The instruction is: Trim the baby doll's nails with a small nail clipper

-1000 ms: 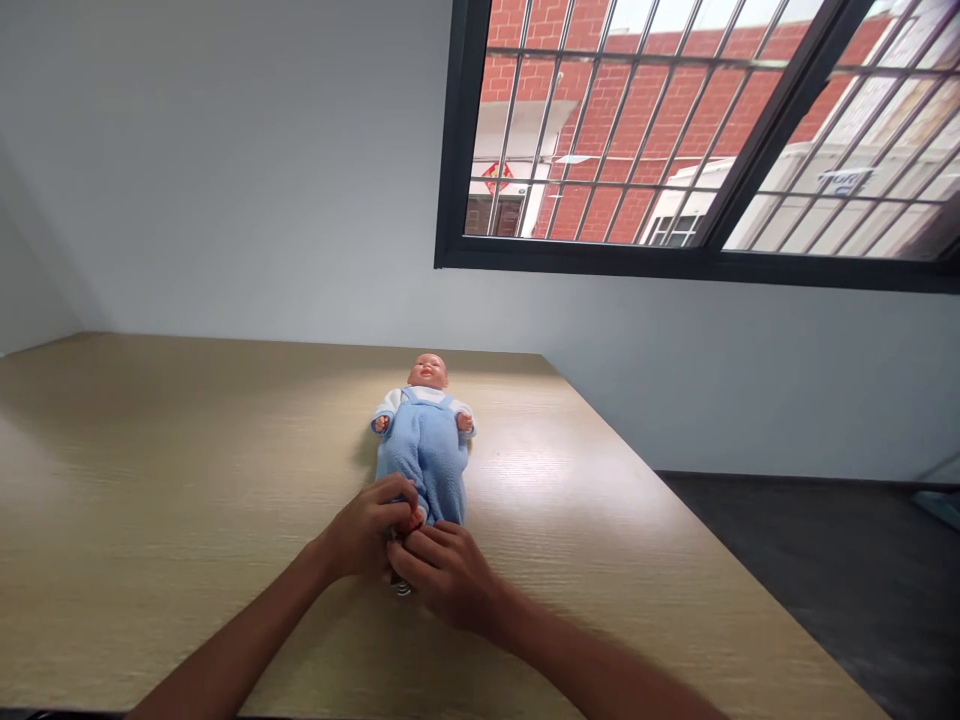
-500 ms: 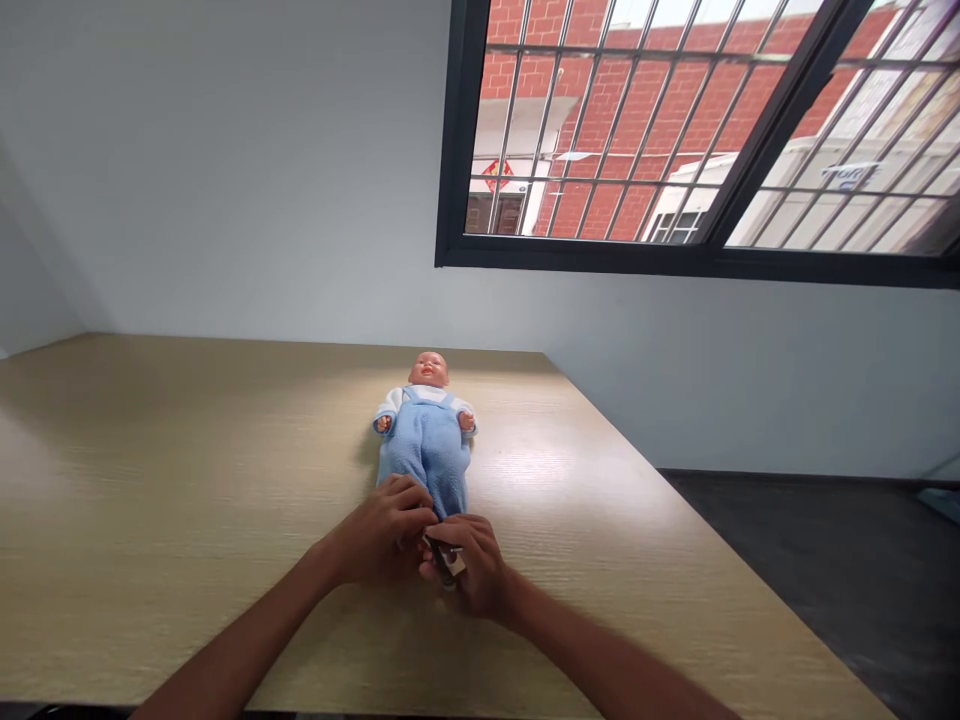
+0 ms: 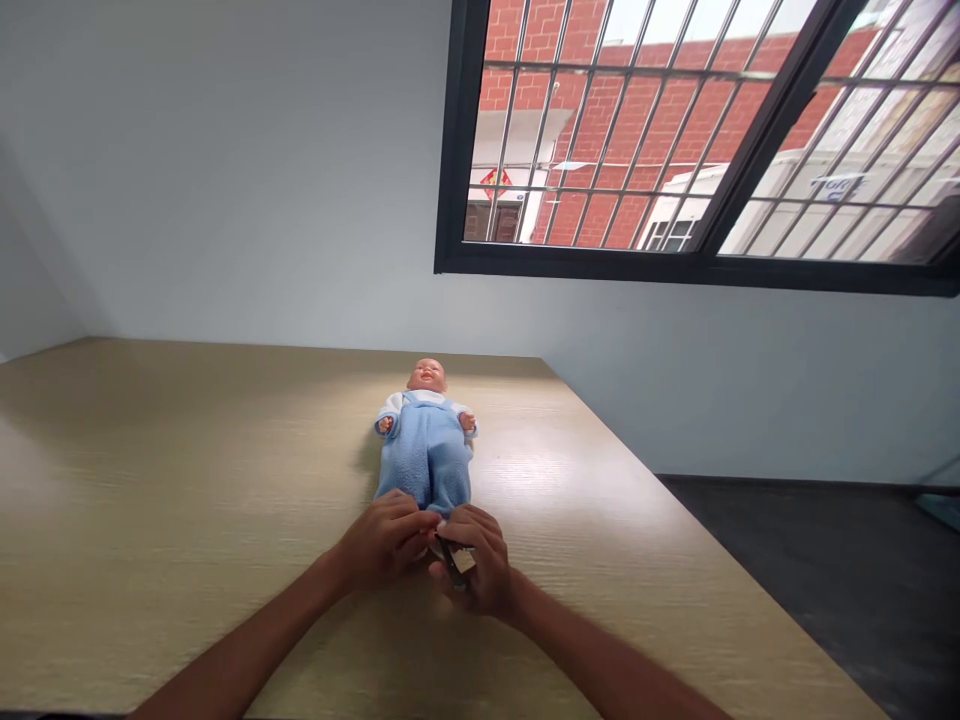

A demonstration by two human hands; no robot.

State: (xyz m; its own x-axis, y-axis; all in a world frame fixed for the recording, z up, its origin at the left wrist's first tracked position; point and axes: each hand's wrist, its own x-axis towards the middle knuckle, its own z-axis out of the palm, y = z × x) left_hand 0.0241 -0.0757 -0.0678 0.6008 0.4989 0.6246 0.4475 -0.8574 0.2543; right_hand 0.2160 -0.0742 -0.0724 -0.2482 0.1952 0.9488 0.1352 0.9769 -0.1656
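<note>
My left hand [image 3: 386,540] pinches the doll [image 3: 426,455] at its feet, right hand [image 3: 480,570] grips a small shoe [image 3: 454,561] beside it; a loose pinch could let the foot slip.

Both forearms enter from the lower edge, one from 7 o'clock and the other from 5 o'clock, converging just below centre. The left hand [image 3: 384,541] lies knuckles up with fingers curled; the right hand [image 3: 480,566], at its 3 o'clock, has its fingers bent inward, and the fingertips of the two hands meet.
</note>
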